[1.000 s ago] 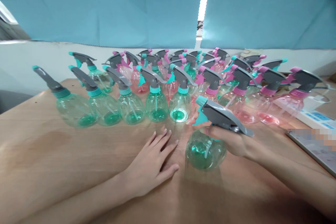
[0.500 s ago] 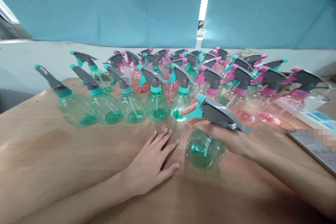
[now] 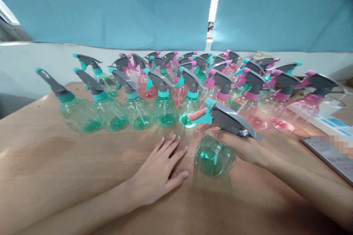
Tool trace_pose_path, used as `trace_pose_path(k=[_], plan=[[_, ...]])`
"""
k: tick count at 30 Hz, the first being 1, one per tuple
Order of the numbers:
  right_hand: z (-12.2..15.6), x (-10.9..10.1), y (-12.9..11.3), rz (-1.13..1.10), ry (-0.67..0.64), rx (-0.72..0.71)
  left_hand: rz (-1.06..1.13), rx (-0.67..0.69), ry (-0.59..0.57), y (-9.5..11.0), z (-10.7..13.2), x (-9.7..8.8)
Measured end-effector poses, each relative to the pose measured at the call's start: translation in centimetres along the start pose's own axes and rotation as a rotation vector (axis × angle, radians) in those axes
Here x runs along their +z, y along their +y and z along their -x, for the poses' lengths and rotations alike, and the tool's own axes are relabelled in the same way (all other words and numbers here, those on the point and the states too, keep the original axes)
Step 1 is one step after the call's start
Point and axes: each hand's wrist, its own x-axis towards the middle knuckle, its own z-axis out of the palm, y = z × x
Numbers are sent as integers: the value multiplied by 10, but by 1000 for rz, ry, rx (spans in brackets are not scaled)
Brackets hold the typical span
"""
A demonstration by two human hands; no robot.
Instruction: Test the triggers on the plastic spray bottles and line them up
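Note:
My right hand [image 3: 234, 142] grips a clear green spray bottle [image 3: 213, 159] round its neck, with a finger at the turquoise trigger. The bottle's grey spray head [image 3: 231, 119] points to the left, and its collar is hidden behind the hand. Flat on the wooden table [image 3: 104, 161], my left hand [image 3: 162, 170] lies with its fingers spread, just left of the held bottle and touching no bottle. Beyond the hands runs a front row of spray bottles, green ones [image 3: 165, 112] at the left and pink ones [image 3: 252, 112] at the right.
More pink and green spray bottles [image 3: 147, 82] crowd behind the front row. At the right a white power strip [image 3: 331, 121] with a plugged-in adapter lies near a dark-edged flat device [image 3: 328, 156]. A blue curtain [image 3: 132, 11] hangs above a white wall [image 3: 49, 58] at the back.

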Motion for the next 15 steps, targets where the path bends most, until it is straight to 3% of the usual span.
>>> trace_pose_path(k=[15], plan=[[-1, 0, 0, 5, 20, -14, 9, 1, 0, 0, -1, 0]])
